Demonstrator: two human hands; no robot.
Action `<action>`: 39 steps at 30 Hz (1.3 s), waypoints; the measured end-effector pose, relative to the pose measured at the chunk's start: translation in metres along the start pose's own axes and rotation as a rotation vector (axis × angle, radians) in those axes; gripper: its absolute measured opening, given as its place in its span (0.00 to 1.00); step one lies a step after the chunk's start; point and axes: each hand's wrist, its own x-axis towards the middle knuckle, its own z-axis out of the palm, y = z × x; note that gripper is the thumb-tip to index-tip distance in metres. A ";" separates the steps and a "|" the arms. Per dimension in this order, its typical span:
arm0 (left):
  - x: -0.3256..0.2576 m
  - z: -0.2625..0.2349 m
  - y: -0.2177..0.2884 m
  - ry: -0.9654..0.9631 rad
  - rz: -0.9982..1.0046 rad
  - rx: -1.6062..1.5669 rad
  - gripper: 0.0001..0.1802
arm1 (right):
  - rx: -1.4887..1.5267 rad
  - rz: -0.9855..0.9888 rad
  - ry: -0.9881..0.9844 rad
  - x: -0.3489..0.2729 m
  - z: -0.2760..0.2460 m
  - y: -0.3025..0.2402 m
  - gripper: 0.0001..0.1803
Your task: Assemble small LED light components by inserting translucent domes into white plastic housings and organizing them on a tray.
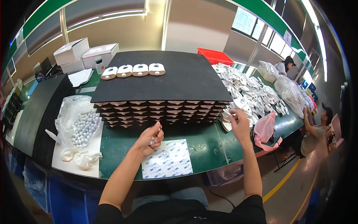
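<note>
So far only four white housings [133, 70] stand on the top black tray [164, 76]. My left hand [150, 140] pinches small white balls; my right hand [238, 123], half-open, reaches into the pile of housings [253, 93] at right.

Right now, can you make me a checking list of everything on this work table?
Surface: green table, mostly covered.
Job's things: stack of black trays with four white shells on the top sheet; sticker sheet at the near edge; heap of white shells to the right.
Clutter: clear bag of small white balls, white boxes, small bottle, red bin, pink bag.
Grips: left hand pinches something small; right hand reaches to the heap, holding nothing I can see.
Cables: nothing seen.
Surroundings: two other people at the table's far right; yellow floor lines.
</note>
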 end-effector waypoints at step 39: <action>-0.001 -0.006 -0.003 0.002 0.145 0.141 0.13 | 0.941 0.377 -0.605 -0.100 0.109 -0.117 0.08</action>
